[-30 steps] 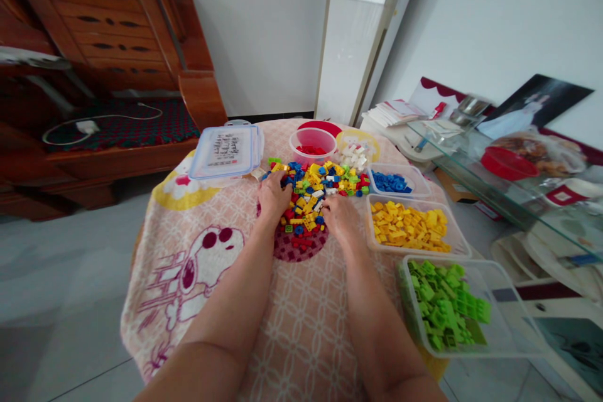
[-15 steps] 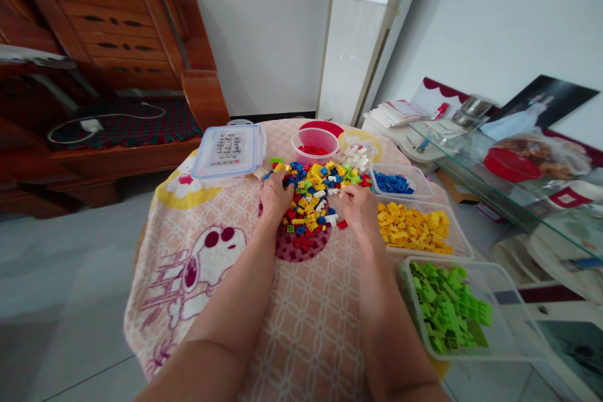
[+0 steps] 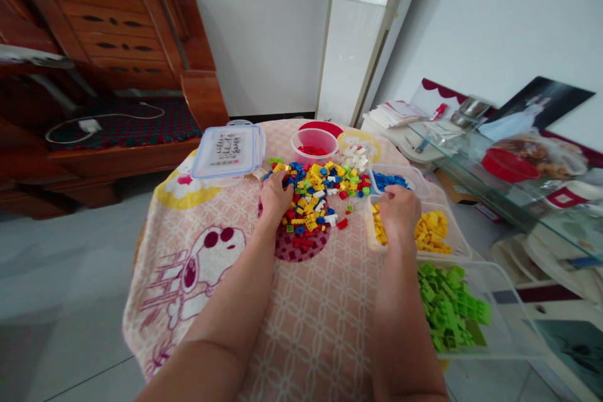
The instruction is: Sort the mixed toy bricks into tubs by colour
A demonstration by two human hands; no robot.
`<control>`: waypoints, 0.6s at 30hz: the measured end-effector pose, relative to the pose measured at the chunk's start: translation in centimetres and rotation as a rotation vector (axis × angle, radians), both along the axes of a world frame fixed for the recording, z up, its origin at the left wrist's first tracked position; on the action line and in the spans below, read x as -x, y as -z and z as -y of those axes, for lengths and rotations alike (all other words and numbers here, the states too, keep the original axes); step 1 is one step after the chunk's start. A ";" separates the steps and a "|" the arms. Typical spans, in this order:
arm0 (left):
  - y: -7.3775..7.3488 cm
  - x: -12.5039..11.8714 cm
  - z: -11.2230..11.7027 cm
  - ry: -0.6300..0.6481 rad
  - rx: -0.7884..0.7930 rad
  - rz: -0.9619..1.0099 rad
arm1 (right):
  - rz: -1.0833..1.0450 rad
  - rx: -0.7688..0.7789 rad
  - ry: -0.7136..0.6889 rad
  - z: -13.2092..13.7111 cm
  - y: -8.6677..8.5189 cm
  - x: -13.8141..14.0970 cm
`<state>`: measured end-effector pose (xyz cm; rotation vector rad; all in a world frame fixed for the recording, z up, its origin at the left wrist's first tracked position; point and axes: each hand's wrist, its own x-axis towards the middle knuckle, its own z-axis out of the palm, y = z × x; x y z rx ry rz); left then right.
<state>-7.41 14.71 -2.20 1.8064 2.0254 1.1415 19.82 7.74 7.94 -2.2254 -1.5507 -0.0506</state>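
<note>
My left hand point(image 3: 277, 198) rests at the left side of a mixed pile of toy building bricks point(image 3: 308, 204), its thumb apart from its fingers. My right hand point(image 3: 399, 207) is above the near-left part of the box of yellow bricks point(image 3: 432, 232), close to the edge of the blue-brick box. Its fingers are pinched together, and whatever they hold is hidden. Blue bricks point(image 3: 389, 181) lie in the smaller clear box behind. Green bricks point(image 3: 452, 308) fill part of a large clear box at the near right.
A round tub point(image 3: 315, 146) with red bricks stands behind the pile, beside white bricks point(image 3: 355, 157) on the cloth. A clear lidded box point(image 3: 229, 152) lies at the back left. To the right is a glass shelf point(image 3: 509, 182) with bowls and papers.
My right hand has moved right, from the pile's right side to over the yellow-brick box. A small green brick now shows where it was. My left hand has stayed in place.
</note>
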 end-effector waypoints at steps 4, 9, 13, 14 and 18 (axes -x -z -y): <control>-0.4 -0.6 0.5 -0.017 0.031 0.000 | -0.046 0.004 -0.084 -0.3 0.3 1.1; -0.7 -2.4 1.5 -0.023 0.014 -0.022 | -0.064 0.025 -0.136 -0.7 0.6 1.9; -1.0 -4.1 2.0 0.024 -0.037 -0.044 | -0.068 0.046 -0.157 -0.9 0.8 2.2; -1.1 -4.5 2.1 0.040 -0.052 -0.048 | -0.072 0.053 -0.163 -0.9 0.9 2.3; -1.4 -6.1 2.6 0.086 -0.083 -0.067 | -0.081 0.046 -0.176 -0.9 1.0 2.5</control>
